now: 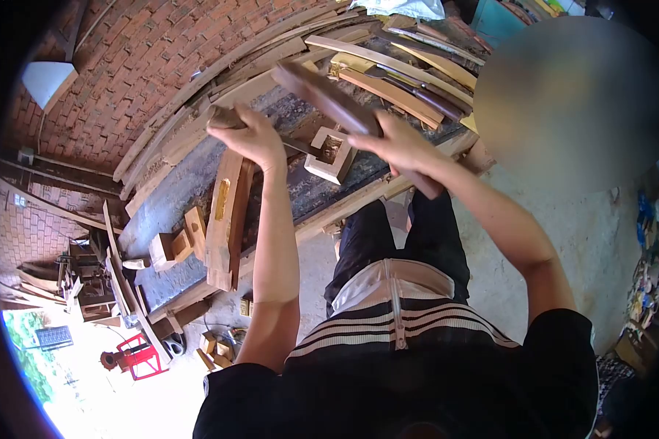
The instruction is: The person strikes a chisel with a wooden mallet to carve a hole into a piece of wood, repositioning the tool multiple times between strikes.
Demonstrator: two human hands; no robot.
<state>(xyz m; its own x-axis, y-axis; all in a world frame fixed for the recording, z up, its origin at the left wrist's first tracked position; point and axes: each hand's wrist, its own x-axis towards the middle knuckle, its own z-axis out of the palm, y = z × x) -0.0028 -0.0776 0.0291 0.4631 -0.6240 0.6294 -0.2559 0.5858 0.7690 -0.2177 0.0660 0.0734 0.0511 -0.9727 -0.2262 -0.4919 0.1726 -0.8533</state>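
Note:
My left hand point(255, 139) is wrapped round the wooden handle of a chisel point(299, 145), whose blade slants down to the right. The blade's tip is at the recess of a light wooden block point(331, 170) on the workbench, and wood chips lie in that recess. In my right hand point(397, 140) is a long dark wooden bar point(333, 102), held by its middle and tilted, its upper end blurred. The bar is above and right of the chisel handle, apart from it.
On the dark workbench point(170, 252), a long timber with a slot point(227, 212) lies left of my left forearm. Small blocks point(187, 238) are further left. Boards and tools point(395, 95) lie at the back right, with a brick wall point(146, 66) behind. A red stool point(145, 358) stands lower left.

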